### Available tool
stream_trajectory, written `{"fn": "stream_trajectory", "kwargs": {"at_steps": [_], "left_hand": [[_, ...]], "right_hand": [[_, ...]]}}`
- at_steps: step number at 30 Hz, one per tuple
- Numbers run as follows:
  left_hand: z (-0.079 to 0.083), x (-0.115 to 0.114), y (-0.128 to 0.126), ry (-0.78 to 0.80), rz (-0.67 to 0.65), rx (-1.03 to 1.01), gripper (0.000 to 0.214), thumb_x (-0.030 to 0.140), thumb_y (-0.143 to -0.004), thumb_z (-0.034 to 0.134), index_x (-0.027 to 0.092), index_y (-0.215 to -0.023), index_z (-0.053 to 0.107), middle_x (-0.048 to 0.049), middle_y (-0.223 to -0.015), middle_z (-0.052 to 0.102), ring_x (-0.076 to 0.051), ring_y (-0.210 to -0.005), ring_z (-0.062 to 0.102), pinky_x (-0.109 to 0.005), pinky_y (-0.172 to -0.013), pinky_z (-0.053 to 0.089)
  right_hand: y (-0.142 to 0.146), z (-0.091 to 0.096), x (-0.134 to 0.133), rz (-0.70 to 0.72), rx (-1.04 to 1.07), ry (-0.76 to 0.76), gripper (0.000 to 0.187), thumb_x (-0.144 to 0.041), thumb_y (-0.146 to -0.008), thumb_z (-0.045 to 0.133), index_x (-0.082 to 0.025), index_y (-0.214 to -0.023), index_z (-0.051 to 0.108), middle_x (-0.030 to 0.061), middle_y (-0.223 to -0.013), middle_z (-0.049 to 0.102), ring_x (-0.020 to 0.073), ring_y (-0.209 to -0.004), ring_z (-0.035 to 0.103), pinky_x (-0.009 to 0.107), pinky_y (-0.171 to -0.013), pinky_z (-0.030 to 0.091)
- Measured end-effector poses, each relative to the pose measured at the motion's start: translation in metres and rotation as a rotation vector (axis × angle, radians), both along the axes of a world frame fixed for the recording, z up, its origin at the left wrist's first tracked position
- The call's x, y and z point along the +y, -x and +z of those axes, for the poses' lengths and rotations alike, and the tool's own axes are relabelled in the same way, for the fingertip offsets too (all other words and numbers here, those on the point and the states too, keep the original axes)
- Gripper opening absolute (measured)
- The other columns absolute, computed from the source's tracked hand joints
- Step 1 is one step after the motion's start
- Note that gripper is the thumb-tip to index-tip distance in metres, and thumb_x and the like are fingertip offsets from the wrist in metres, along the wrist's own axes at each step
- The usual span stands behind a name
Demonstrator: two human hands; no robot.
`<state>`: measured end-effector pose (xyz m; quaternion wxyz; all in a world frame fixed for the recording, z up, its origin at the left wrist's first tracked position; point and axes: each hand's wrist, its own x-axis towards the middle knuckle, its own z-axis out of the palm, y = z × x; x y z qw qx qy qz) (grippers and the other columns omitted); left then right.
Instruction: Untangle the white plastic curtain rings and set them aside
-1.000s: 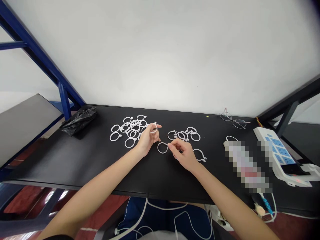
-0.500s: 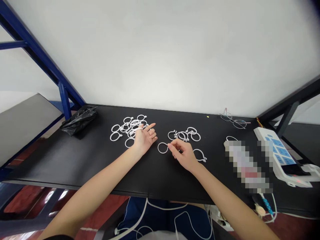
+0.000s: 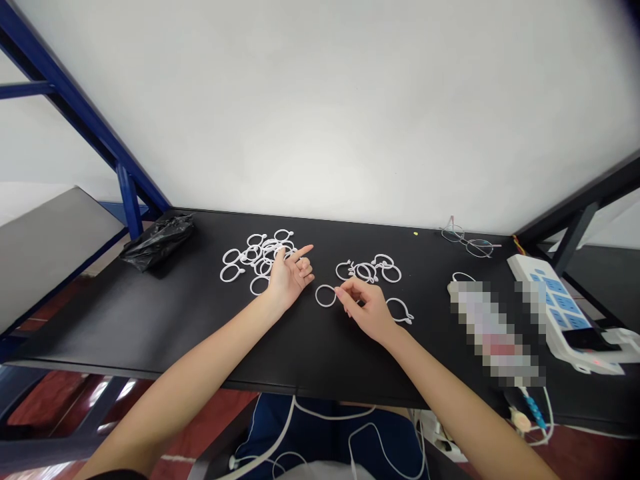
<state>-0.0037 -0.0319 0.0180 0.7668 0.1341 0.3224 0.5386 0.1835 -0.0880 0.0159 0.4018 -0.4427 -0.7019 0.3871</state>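
Observation:
My right hand (image 3: 367, 308) pinches a white curtain ring (image 3: 325, 305) between thumb and forefinger, holding it over the table's middle. My left hand (image 3: 290, 275) is palm up at the right side of a pile of white curtain rings (image 3: 260, 267). Its forefinger points right, the other fingers curl loosely, and I see nothing held in it; it hides part of the pile. Beyond my right hand lies a smaller group of rings (image 3: 365, 272). Another ring (image 3: 399, 309) lies beside the right wrist, partly covered by the hand.
The black table (image 3: 200, 320) meets a white wall. At the left lies a crumpled black plastic bag (image 3: 157, 241). To the right are eyeglasses (image 3: 467, 241), a blurred-out device (image 3: 495, 333) with a cable, and a white power strip (image 3: 555, 303). White cables hang at the front edge.
The left thumb and fingers have shifted slightly, and the white ring part across the thumb no longer shows there. My right hand and its curtain ring stay in place.

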Motion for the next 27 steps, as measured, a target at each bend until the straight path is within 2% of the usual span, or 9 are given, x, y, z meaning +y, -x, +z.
{"fn": "stream_trajectory", "kwargs": {"at_steps": [5, 9, 12, 17, 20, 23, 27], "left_hand": [[0.0, 0.0, 0.0, -0.005, -0.003, 0.027, 0.051, 0.041, -0.1, 0.024, 0.007, -0.115, 0.058, 0.0047, -0.054, 0.041, -0.009, -0.041, 0.035, -0.021, -0.045, 0.039], [-0.002, 0.001, -0.001, -0.039, -0.044, 0.094, 0.039, 0.037, -0.096, 0.039, 0.009, -0.112, 0.06, 0.0063, -0.055, 0.041, -0.007, -0.042, 0.034, -0.02, -0.046, 0.039], [-0.002, -0.001, -0.004, -0.13, -0.108, 0.225, 0.032, 0.036, -0.09, 0.05, 0.012, -0.107, 0.063, 0.0064, -0.057, 0.042, -0.006, -0.045, 0.035, -0.019, -0.049, 0.041], [0.001, -0.012, -0.013, -0.469, -0.137, 0.722, 0.026, 0.038, -0.085, 0.057, 0.016, -0.097, 0.066, 0.0021, -0.066, 0.052, -0.01, -0.058, 0.048, -0.02, -0.053, 0.043], [0.001, -0.019, -0.016, -0.765, -0.174, 1.023, 0.022, 0.032, -0.085, 0.058, 0.018, -0.1, 0.065, -0.0034, -0.086, 0.06, -0.014, -0.079, 0.058, -0.022, -0.061, 0.047], [-0.004, -0.022, -0.016, -0.995, -0.268, 1.168, 0.02, 0.024, -0.084, 0.058, 0.019, -0.103, 0.065, -0.0073, -0.103, 0.06, -0.019, -0.098, 0.057, -0.028, -0.077, 0.051], [-0.007, -0.023, -0.016, -1.108, -0.316, 1.247, 0.018, 0.022, -0.084, 0.059, 0.019, -0.102, 0.064, -0.0085, -0.106, 0.06, -0.022, -0.103, 0.056, -0.036, -0.088, 0.05]], "right_hand": [[0.0, -0.001, 0.0, 0.001, -0.001, 0.003, 0.027, -0.039, -0.092, 0.055, -0.019, -0.073, 0.054, -0.004, -0.056, 0.05, 0.01, -0.048, 0.05, 0.024, -0.05, 0.042], [0.0, -0.001, 0.0, 0.003, -0.003, 0.001, 0.027, -0.038, -0.092, 0.055, -0.019, -0.073, 0.054, -0.0042, -0.056, 0.05, 0.0098, -0.048, 0.05, 0.024, -0.051, 0.042], [0.0, -0.001, 0.0, 0.0, -0.007, -0.006, 0.026, -0.037, -0.092, 0.055, -0.019, -0.073, 0.054, -0.0042, -0.056, 0.05, 0.0098, -0.048, 0.05, 0.024, -0.051, 0.042], [-0.001, -0.001, 0.001, 0.008, -0.011, -0.019, 0.025, -0.036, -0.092, 0.055, -0.019, -0.074, 0.054, -0.0039, -0.058, 0.051, 0.0096, -0.049, 0.05, 0.024, -0.051, 0.042], [-0.001, -0.002, 0.001, 0.015, -0.01, -0.029, 0.024, -0.035, -0.092, 0.055, -0.019, -0.074, 0.055, -0.0039, -0.058, 0.051, 0.0096, -0.049, 0.05, 0.024, -0.051, 0.043], [-0.001, -0.002, 0.001, 0.016, -0.015, -0.041, 0.023, -0.035, -0.092, 0.055, -0.019, -0.075, 0.056, -0.0033, -0.059, 0.053, 0.0101, -0.05, 0.051, 0.024, -0.052, 0.043], [-0.001, -0.002, 0.002, 0.008, -0.029, -0.059, 0.024, -0.034, -0.092, 0.055, -0.019, -0.073, 0.056, -0.0036, -0.058, 0.052, 0.0102, -0.049, 0.05, 0.024, -0.052, 0.043]]}}
